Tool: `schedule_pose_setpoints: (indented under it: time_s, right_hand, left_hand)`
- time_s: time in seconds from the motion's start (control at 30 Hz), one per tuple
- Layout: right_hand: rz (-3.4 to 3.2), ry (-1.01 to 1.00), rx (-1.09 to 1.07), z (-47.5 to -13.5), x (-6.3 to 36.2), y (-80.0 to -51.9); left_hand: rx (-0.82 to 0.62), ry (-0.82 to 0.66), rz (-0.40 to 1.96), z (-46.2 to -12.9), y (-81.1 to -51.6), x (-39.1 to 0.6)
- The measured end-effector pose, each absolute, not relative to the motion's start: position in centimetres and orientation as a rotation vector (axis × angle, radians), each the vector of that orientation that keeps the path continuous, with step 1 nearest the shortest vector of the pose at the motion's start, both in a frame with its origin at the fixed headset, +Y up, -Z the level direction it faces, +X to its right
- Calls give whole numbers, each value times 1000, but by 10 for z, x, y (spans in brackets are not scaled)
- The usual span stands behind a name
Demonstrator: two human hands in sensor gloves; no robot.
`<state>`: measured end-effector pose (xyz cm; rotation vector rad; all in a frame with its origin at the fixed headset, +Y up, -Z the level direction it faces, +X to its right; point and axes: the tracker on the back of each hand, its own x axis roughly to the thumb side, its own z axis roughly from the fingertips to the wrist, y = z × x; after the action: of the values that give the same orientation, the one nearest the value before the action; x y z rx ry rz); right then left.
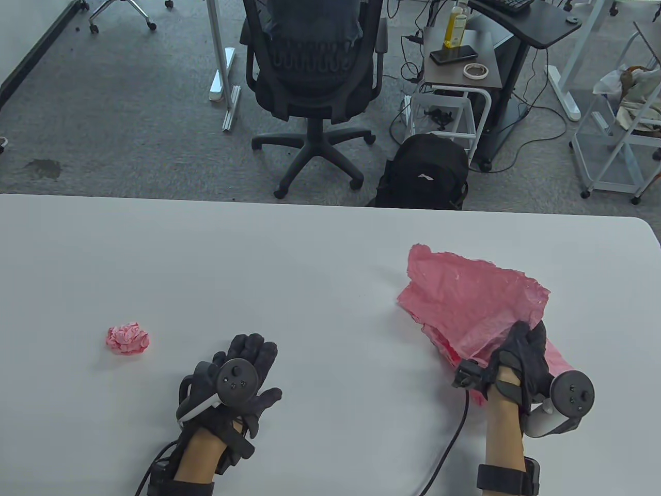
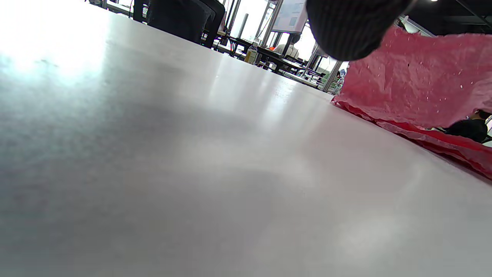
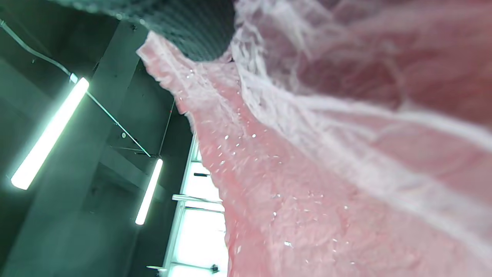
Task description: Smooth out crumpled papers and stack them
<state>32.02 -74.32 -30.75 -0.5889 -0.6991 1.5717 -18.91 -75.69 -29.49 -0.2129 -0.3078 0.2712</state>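
A wide white counter (image 1: 320, 248) carries a large pink paper sheet (image 1: 465, 299), half unfolded at its right side. The right hand (image 1: 521, 356), its palm turned sideways, takes the sheet's near edge in a clenched grip. The left hand (image 1: 242, 377) lies flat, fingers released, beside a small crumpled pink paper ball (image 1: 127, 339).

A white tabletop (image 1: 320, 248) was seen spanning the foreground. Beyond its far edge, on grey carpet, a black office chair (image 1: 315, 77) was placed, with a black backpack (image 1: 426, 173) set on the floor just to its right. Further right, a small side table (image 1: 459, 64) was seen carrying a bottle of yellow liquid (image 1: 456, 23), a dark phone (image 1: 453, 54) and a roll of tape (image 1: 475, 71). Cables were strewn nearby.
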Motion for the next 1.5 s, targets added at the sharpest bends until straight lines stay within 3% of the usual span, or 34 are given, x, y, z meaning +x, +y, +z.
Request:
schedule_pose_setpoints:
  time_s: [0.27,0.5,0.73,1.07,1.27,1.5]
  right_hand:
    - [1873,-668,-623,-301,322,-738]
    - [2091,-807,-536,-294,304,-719]
    - [2223,-809,-288,-301,256,-714]
    - [2337,-719,-23,-308,206,-724]
    - [2395,-668,86,-310,185,-731]
    - [2378,-633,155,-310,178,-731]
  left_hand:
    - [-222,-296,276,-296,-757,-192]
    - [-157,-219,286,-298,-751,-209]
    - [9,40,320,-300,-744,-253]
    - [-99,490,295,-338,-732,-337]
    - [-166,615,221,-347,-744,-365]
    - [-175,614,168,-349,-755,-367]
